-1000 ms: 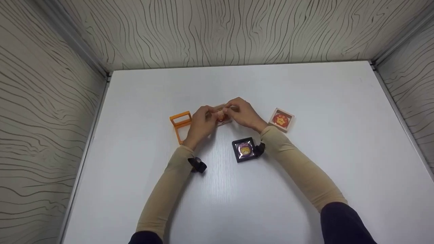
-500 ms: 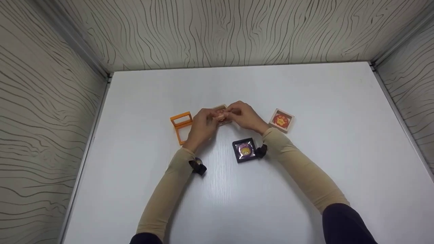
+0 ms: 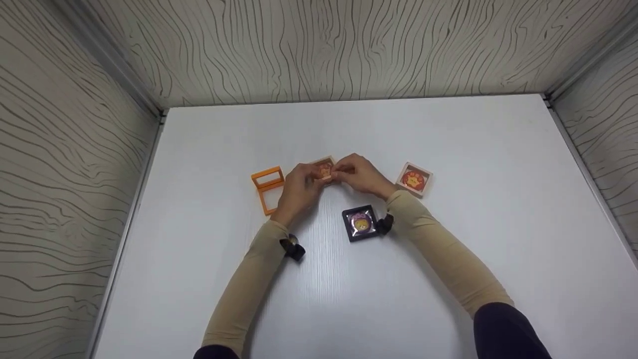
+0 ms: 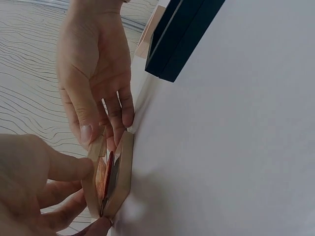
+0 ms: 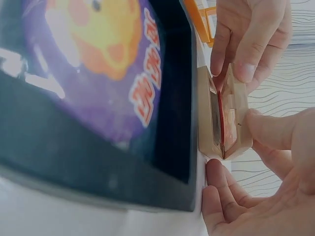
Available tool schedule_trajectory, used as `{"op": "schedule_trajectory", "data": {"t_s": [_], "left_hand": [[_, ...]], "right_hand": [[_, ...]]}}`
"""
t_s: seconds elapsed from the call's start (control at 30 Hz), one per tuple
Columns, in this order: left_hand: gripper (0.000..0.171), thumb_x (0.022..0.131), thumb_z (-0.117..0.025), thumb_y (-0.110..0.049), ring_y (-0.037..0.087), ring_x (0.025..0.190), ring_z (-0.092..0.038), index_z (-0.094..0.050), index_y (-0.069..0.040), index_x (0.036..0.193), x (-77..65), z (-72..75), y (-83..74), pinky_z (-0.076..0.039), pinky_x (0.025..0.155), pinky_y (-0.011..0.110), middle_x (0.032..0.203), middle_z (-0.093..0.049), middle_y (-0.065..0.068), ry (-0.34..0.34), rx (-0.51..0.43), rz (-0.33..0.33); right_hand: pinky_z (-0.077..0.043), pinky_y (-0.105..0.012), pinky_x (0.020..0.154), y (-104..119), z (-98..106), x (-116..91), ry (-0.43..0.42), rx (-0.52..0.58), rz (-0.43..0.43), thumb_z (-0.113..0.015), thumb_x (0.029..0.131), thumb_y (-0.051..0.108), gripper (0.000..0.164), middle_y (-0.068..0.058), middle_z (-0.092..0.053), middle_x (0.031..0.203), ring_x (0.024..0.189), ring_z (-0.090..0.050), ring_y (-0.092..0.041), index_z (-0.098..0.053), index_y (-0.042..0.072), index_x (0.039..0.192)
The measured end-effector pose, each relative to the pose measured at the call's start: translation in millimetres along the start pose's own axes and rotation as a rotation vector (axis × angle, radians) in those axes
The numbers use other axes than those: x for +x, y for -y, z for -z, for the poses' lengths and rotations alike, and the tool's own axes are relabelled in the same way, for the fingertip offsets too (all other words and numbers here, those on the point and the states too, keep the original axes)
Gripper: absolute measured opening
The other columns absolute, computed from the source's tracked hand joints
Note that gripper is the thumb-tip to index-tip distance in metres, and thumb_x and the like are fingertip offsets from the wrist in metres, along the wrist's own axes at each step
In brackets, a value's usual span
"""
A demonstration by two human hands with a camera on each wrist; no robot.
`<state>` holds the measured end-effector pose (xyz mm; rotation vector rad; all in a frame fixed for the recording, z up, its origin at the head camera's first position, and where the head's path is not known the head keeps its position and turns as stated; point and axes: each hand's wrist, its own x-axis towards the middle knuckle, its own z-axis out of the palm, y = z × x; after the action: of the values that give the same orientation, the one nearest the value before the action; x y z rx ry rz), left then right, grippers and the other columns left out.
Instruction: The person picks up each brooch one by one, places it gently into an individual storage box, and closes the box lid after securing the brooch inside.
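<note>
Near the middle of the table, both hands hold a small beige hinged display frame (image 3: 325,160) with a red round badge (image 3: 326,170) in it. In the wrist views, the frame's two halves stand partly apart in a narrow V, with the red badge (image 5: 221,118) between them. The left hand (image 3: 297,189) pinches one side of the frame, its thumb on the upper half. On the opposite side, the right hand (image 3: 363,174) grips with its thumb on that half and its fingers low by the base. The head view hides most of the frame's edges behind the fingers.
An orange frame (image 3: 264,202) stands unfolded left of the left hand. A black frame with a bear badge (image 3: 360,223) lies close to the right wrist. Another beige frame with a red star badge (image 3: 414,179) sits on the right. Patterned walls (image 3: 319,50) border the white table (image 3: 319,309).
Both hands have shifted slightly toward the person. Their thumbs, close together half a second ago, are now a little apart, and more of the red badge shows between them.
</note>
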<state>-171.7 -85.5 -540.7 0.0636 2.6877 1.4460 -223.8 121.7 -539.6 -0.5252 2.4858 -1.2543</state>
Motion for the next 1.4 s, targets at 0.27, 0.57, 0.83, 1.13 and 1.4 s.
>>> {"op": "schedule_trajectory", "data": {"t_s": [0.27,0.57,0.83,1.13,1.4], "left_hand": [[0.006,0.099,-0.071,-0.006,0.026,0.129,-0.061,-0.075,-0.005,0.104,0.0,-3.9,5.1,-0.049,0.112,0.041,0.131,-0.066,0.008,-0.008,0.018,-0.026],[0.008,0.099,-0.071,-0.005,0.026,0.129,-0.061,-0.076,-0.005,0.105,1.8,-3.8,3.9,-0.049,0.111,0.040,0.133,-0.065,0.006,-0.002,0.015,-0.024],[0.007,0.100,-0.071,-0.007,0.026,0.132,-0.059,-0.076,-0.005,0.105,0.7,-4.1,4.8,-0.047,0.113,0.041,0.134,-0.065,0.005,0.004,0.044,-0.023],[0.007,0.100,-0.071,-0.007,0.026,0.130,-0.059,-0.077,-0.006,0.104,2.0,-4.2,3.1,-0.046,0.114,0.042,0.132,-0.065,0.005,0.007,0.072,-0.018],[0.006,0.100,-0.072,-0.009,0.028,0.130,-0.060,-0.077,-0.005,0.101,1.8,-4.7,3.0,-0.046,0.114,0.043,0.130,-0.066,0.007,-0.004,0.091,-0.061]], "right_hand": [[-0.045,-0.052,0.112,-0.6,-4.3,-0.2,0.023,-0.027,-0.015,-0.070,0.102,0.015,0.021,-0.018,-0.068,0.123,0.120,-0.060,-0.034,-0.077,0.003,0.119],[-0.047,-0.052,0.108,0.6,-3.1,0.9,0.000,-0.034,0.017,-0.071,0.101,0.012,0.019,-0.019,-0.068,0.118,0.115,-0.059,-0.034,-0.078,0.001,0.114],[-0.047,-0.050,0.106,0.2,-4.1,1.9,0.011,-0.055,0.021,-0.072,0.099,0.010,0.018,-0.019,-0.068,0.117,0.113,-0.059,-0.032,-0.079,0.001,0.113],[-0.048,-0.050,0.106,-0.6,-2.8,1.2,0.010,-0.046,0.010,-0.072,0.100,0.012,0.019,-0.017,-0.068,0.118,0.113,-0.060,-0.031,-0.079,0.003,0.115],[-0.049,-0.049,0.104,-4.2,-2.5,3.6,0.006,-0.074,0.045,-0.074,0.099,0.013,0.020,-0.018,-0.071,0.117,0.113,-0.062,-0.033,-0.080,0.002,0.114]]}}
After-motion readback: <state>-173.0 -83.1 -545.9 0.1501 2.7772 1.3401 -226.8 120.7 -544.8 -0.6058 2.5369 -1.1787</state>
